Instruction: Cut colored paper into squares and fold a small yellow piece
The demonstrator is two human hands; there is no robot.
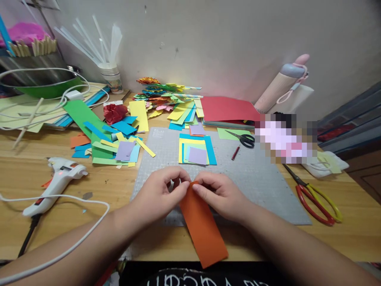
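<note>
An orange paper strip [203, 228] lies over the near edge of a grey cutting mat [256, 174], reaching toward me. My left hand [162, 194] and my right hand [222, 194] both pinch its far end, fingers closed on the paper and meeting at the strip's top edge. Just beyond my hands a stack of blue, yellow, green and lilac paper squares [197, 150] rests on the mat.
A white glue gun [56, 178] with its cord lies at the left. Coloured paper scraps [110, 139] litter the back left. Black scissors [245, 139] and a red pen [235, 153] sit on the mat; red-and-yellow scissors [317, 196] lie right. Red paper sheets [228, 109] are stacked at the back.
</note>
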